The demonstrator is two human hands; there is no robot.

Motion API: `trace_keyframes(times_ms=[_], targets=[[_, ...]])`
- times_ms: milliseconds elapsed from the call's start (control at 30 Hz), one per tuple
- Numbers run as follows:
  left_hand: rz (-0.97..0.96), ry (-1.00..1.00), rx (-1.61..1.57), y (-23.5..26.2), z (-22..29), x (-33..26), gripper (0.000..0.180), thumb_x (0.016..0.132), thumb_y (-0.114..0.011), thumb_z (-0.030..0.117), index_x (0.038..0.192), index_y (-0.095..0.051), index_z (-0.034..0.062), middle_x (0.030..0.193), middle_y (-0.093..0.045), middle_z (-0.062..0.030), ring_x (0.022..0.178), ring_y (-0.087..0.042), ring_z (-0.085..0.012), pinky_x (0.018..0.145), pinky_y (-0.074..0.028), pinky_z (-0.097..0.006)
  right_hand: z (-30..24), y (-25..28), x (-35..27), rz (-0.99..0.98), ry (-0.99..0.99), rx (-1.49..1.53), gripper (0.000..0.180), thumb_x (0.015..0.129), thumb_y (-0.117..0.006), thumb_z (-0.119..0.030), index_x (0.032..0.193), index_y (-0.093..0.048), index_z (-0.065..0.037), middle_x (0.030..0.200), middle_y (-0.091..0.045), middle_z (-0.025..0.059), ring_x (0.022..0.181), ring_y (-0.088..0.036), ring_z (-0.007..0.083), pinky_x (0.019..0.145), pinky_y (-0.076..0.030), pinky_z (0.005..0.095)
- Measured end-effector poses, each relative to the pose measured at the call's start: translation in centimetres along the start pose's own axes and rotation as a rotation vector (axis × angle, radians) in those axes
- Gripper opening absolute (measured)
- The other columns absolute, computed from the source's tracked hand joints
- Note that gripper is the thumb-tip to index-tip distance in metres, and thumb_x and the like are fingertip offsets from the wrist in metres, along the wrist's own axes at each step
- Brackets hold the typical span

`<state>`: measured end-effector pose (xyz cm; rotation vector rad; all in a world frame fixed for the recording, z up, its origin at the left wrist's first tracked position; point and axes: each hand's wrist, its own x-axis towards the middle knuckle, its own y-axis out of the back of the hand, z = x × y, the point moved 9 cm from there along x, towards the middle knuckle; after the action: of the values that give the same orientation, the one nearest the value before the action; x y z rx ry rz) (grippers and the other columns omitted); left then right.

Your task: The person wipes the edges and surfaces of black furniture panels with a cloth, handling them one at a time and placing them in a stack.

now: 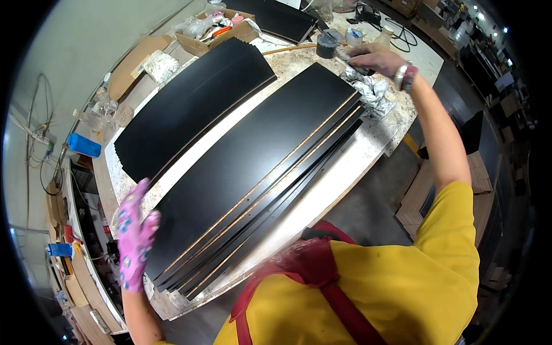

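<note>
My left hand, in a pink patterned glove, is open beside the left end of the nearer stack of black panels. The panels in it are long and slightly fanned, and their brown raw edges show toward me. My right hand is beyond the stack's far right end, fingers curled over something greyish that I cannot make out. Just left of its fingertips stands a dark cup. Crumpled grey-white cloth or film lies below that hand, against the panel corner. A second stack of black panels lies farther back.
A cardboard box with mixed items sits at the back, near more dark panels. Glass jars and a blue container stand along the left. A black cable lies at the back right of the worktable.
</note>
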<state>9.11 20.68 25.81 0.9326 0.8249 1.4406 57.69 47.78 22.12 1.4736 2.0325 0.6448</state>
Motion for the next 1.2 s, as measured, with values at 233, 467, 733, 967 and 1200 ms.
trace_keyframes(times_ms=[233, 467, 733, 967, 1200], targets=[[-0.161, -0.027, 0.053, -7.3, -0.1, 3.5, 0.05, 0.097, -0.049, 0.034, 0.136, -0.049, 0.0034, 0.129, -0.057, -0.0211, 0.121, -0.054, -0.0368, 0.103, -0.04, -0.039, 0.9, -4.1, 4.8, -0.043, 0.09, -0.081, 0.05, 0.083, -0.067, -0.035, 0.125, -0.063, -0.009, 0.105, -0.07, 0.0081, 0.089, -0.064, 0.0174, 0.075, -0.052, 0.0284], [-0.138, 0.009, 0.085, -7.5, -0.9, 3.6, 0.045, 0.098, -0.049, 0.032, 0.131, -0.054, 0.0026, 0.125, -0.059, -0.0219, 0.119, -0.054, -0.0371, 0.102, -0.041, -0.038, 5.2, -0.6, -8.1, -0.211, -0.029, -0.171, 0.047, 0.084, -0.072, -0.026, 0.127, -0.062, -0.011, 0.114, -0.066, 0.0093, 0.098, -0.061, 0.0179, 0.089, -0.049, 0.0301], [-0.143, 0.034, 0.089, -7.7, -1.6, 3.7, 0.045, 0.098, -0.049, 0.033, 0.131, -0.054, 0.0027, 0.124, -0.06, -0.0217, 0.118, -0.055, -0.0366, 0.102, -0.041, -0.038, -0.4, -1.8, -10.1, 0.196, 0.528, -0.416, 0.051, 0.085, -0.066, -0.012, 0.134, -0.054, -0.009, 0.117, -0.06, 0.0116, 0.103, -0.058, 0.0265, 0.092, -0.046, 0.0339], [-0.135, 0.051, 0.125, -7.5, -1.1, 3.8, 0.043, 0.098, -0.05, 0.032, 0.129, -0.056, 0.003, 0.122, -0.061, -0.0217, 0.117, -0.056, -0.036, 0.1, -0.042, -0.038, -7.2, -9.7, -12.9, 0.238, 0.992, -0.588, 0.04, 0.08, -0.066, -0.012, 0.119, -0.059, -0.008, 0.101, -0.065, 0.0094, 0.089, -0.063, 0.0291, 0.076, -0.052, 0.0383], [-0.242, -0.054, 0.156, -6.5, -2.5, 2.9, 0.04, 0.098, -0.052, 0.026, 0.132, -0.053, 0.0055, 0.121, -0.06, -0.0192, 0.119, -0.054, -0.0339, 0.1, -0.042, -0.036, -5.5, -7.2, -11.8, 0.199, 0.855, -0.685, 0.043, 0.078, -0.068, -0.008, 0.12, -0.061, -0.011, 0.106, -0.064, 0.0088, 0.097, -0.062, 0.0306, 0.081, -0.05, 0.0385]])
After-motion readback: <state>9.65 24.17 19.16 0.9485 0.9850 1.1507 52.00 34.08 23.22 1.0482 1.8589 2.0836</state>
